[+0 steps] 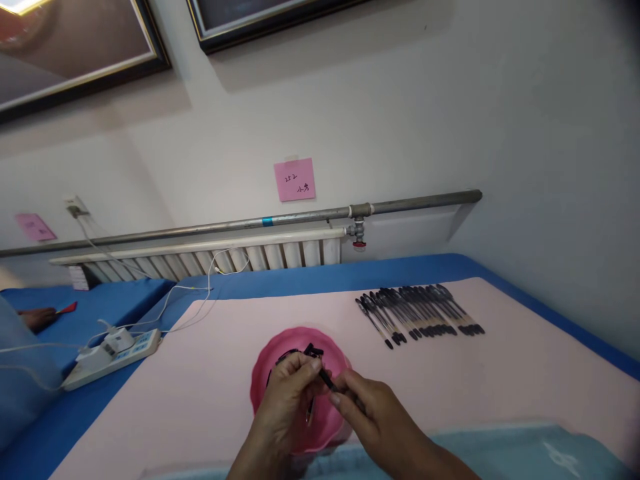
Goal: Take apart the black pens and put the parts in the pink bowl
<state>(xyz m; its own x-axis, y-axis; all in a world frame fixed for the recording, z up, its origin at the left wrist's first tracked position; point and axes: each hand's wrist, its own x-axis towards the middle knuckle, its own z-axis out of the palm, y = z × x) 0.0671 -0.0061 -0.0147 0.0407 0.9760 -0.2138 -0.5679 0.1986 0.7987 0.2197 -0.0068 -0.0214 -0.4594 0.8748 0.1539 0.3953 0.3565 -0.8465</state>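
1. Above the pink bowl [327,425], the left hand [283,397], thumb extended, pinches a slanting black pen [327,380];
2. the right hand [377,417], fingers curled, grips it lower down;
3. farther right, more pens [419,313] lie in a row.

Dim light, glare on framed picture [83,50], shadows across wall [400,120]

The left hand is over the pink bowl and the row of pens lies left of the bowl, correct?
Not quite: the head view shows the row of pens lying right of the pink bowl. The left hand is indeed over it.
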